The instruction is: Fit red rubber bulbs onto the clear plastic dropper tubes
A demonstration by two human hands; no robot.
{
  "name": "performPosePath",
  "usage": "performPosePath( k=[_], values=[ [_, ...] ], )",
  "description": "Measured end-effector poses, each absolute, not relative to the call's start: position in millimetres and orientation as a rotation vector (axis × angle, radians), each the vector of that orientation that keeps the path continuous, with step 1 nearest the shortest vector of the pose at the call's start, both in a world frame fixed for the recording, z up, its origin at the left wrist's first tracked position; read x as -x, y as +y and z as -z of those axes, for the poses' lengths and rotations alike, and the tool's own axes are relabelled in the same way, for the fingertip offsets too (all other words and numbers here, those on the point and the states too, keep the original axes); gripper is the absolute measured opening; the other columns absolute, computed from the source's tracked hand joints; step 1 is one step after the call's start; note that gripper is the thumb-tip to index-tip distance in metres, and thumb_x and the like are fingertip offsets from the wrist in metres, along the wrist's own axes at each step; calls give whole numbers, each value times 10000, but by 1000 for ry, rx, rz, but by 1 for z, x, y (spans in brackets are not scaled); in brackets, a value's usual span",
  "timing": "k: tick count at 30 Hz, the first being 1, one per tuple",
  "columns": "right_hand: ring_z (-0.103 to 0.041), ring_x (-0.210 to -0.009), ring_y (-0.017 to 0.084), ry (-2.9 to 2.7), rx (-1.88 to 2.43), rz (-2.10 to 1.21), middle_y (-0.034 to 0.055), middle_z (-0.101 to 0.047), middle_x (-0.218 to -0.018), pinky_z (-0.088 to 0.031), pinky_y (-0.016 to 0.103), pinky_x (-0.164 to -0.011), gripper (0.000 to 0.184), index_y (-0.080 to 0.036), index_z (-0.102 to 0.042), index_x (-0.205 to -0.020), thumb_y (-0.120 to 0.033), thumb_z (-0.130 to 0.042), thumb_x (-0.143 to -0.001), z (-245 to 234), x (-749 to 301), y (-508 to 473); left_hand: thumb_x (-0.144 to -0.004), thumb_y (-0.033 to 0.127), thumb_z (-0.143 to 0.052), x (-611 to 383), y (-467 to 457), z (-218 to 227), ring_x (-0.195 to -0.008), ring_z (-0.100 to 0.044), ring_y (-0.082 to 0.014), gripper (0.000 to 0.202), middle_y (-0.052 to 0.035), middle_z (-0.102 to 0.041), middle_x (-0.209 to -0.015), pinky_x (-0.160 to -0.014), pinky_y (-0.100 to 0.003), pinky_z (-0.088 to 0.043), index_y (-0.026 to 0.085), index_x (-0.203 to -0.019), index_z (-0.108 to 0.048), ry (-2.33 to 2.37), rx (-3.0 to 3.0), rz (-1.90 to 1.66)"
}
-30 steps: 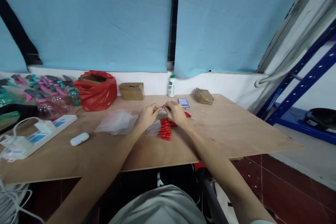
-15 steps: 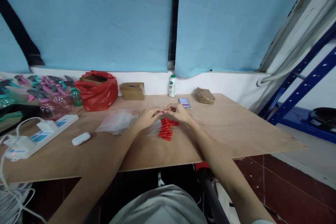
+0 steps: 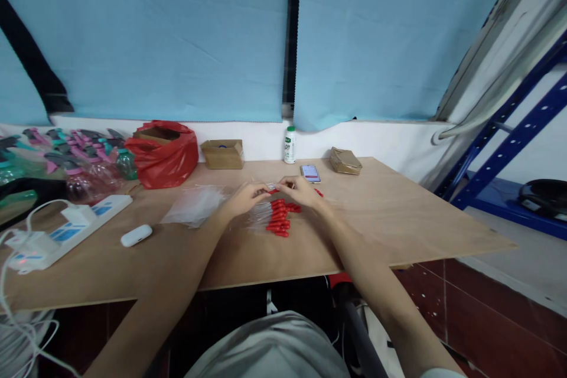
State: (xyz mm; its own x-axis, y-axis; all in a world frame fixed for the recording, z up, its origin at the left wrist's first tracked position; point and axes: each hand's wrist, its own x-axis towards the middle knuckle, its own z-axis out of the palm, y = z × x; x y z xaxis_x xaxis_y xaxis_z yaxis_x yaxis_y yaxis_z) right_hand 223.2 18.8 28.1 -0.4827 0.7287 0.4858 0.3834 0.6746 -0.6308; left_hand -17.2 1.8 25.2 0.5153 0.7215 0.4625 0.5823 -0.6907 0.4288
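Above the middle of the table, my left hand (image 3: 248, 197) is closed with thumb and fingertips pinched together. My right hand (image 3: 300, 190) pinches from the other side, a small gap apart. Between the fingertips is a small red-handled piece with a thin pale shaft (image 3: 271, 188), largely hidden by the fingers. Just below lies a bunch of similar red-handled pieces (image 3: 278, 220), their thin pale shafts pointing left; they look like small screwdrivers, but I cannot tell for sure. A stack of clear plastic bags (image 3: 195, 205) lies left of my left hand.
Behind stand a red plastic bag (image 3: 166, 156), an open cardboard box (image 3: 222, 156), a white bottle (image 3: 290, 146), a phone (image 3: 310, 173) and a brown package (image 3: 345, 161). At left are a power strip (image 3: 84, 227), a white earbud case (image 3: 136, 235) and several spray bottles (image 3: 86, 174).
My fingertips have shifted slightly, and more of the pale shaft shows between them. A red piece beyond my right hand shows more clearly. The bunch on the table stays put.
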Motion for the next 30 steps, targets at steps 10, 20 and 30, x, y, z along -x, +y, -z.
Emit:
performPosePath(
  k=[10, 20, 30],
  values=[
    [-663, -882, 236, -2089, 1461, -88, 95, -756, -949, -424, 296, -782, 246, -226, -767, -941, -353, -558, -970, -17, -241, 38, -903, 402, -594, 25, 19, -3, -770, -645, -210, 280, -66, -755, -876, -773, -312, -475, 211, -1012, -766, 1275, -2451, -950],
    [-678, -905, 259, -1929, 1800, 3, 165, -744, -981, -438, 300, -744, 355, -172, -773, -975, -392, -495, -988, -22, -263, 44, -962, 274, -481, 17, 29, 14, -1082, -643, -235, 325, -75, -737, -1152, -1006, -365, -451, 232, -1141, -749, 1162, -2583, -752],
    [-677, -934, 228, -1937, 1803, -90, 124, -760, -1008, -438, 271, -792, 314, -204, -770, -1051, -370, -512, -980, -12, -278, 60, -985, 366, -469, 18, 32, 18, -1052, -645, -245, 336, -82, -738, -1111, -985, -368, -461, 228, -1076, -762, 1217, -2540, -760]
  ],
)
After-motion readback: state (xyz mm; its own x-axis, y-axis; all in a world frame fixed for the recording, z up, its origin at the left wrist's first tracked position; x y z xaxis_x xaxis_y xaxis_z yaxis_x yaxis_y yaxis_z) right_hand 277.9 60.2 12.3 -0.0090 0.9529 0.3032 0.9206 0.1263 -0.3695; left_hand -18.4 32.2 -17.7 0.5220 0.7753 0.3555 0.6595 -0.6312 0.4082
